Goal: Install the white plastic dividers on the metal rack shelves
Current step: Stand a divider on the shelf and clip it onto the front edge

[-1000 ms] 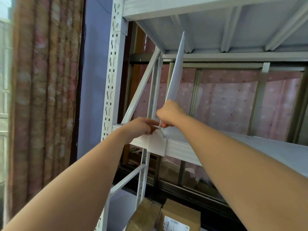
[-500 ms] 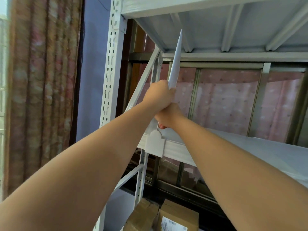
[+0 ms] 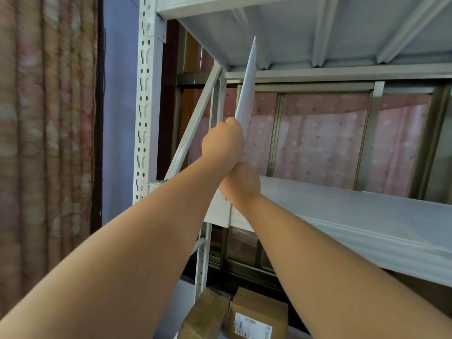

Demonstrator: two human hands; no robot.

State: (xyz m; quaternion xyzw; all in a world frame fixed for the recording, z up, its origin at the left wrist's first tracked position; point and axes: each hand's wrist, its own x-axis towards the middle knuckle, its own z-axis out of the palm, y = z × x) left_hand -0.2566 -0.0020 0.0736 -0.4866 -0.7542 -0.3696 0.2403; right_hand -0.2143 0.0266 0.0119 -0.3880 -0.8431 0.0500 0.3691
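A tall white plastic divider (image 3: 247, 89) stands edge-on near the left end of the white metal rack shelf (image 3: 354, 216), its tip reaching close to the underside of the upper shelf (image 3: 305, 28). My left hand (image 3: 221, 143) is closed around the divider's front edge at mid height. My right hand (image 3: 241, 183) grips the same edge just below, right above the shelf's front lip. The divider's foot clip (image 3: 219, 211) hangs over the front lip, partly hidden by my arms.
The rack's perforated white upright (image 3: 144, 99) stands to the left, with a diagonal brace (image 3: 195, 123) behind it. A patterned curtain (image 3: 46, 143) hangs at far left. Cardboard boxes (image 3: 254, 316) sit on the floor below. Pink curtained windows lie behind the rack.
My left hand rose from the clip at the shelf's front lip and closed on the divider's edge above my right hand. The divider stays upright.
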